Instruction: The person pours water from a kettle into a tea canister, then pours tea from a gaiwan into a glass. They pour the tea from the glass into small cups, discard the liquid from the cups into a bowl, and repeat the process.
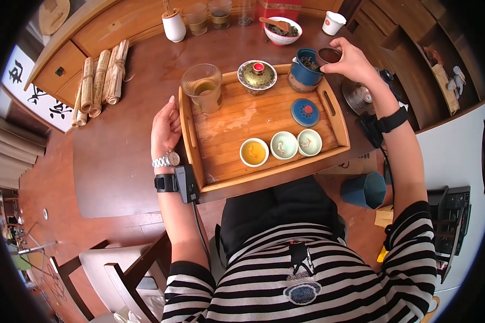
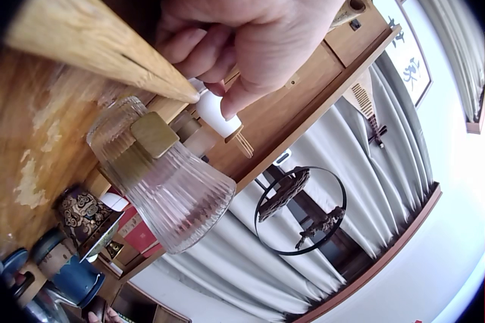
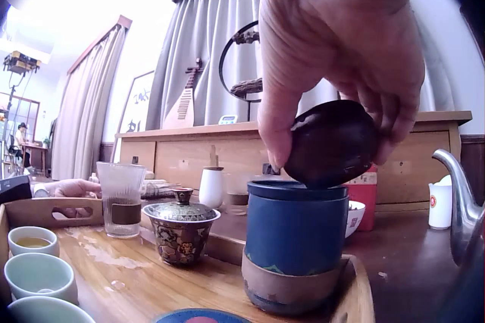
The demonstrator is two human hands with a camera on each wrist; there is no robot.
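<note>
My right hand (image 1: 352, 63) pinches a small dark brown dish (image 3: 332, 145) between thumb and fingers. It tilts the dish over the mouth of a blue teapot (image 3: 295, 232) with a brown lower band; dark tea leaves (image 1: 310, 63) show inside. The pot's blue lid (image 1: 305, 112) with a red knob lies on the wooden tray (image 1: 231, 121). Beside the tray's left wall, my left hand (image 1: 167, 126) rests with loosely curled fingers and holds nothing. Near it on the tray stands a ribbed glass pitcher (image 1: 202, 89) with some amber liquid.
A patterned lidded bowl (image 1: 257, 75) stands mid-tray; amber tea fills one small cup (image 1: 254, 153) of the three in front. Behind are a bowl with a wooden scoop (image 1: 283, 31), a white paper cup (image 1: 334, 23) and a white vase (image 1: 173, 27). Bamboo rolls (image 1: 99, 81) lie left, a metal kettle (image 1: 357, 96) right.
</note>
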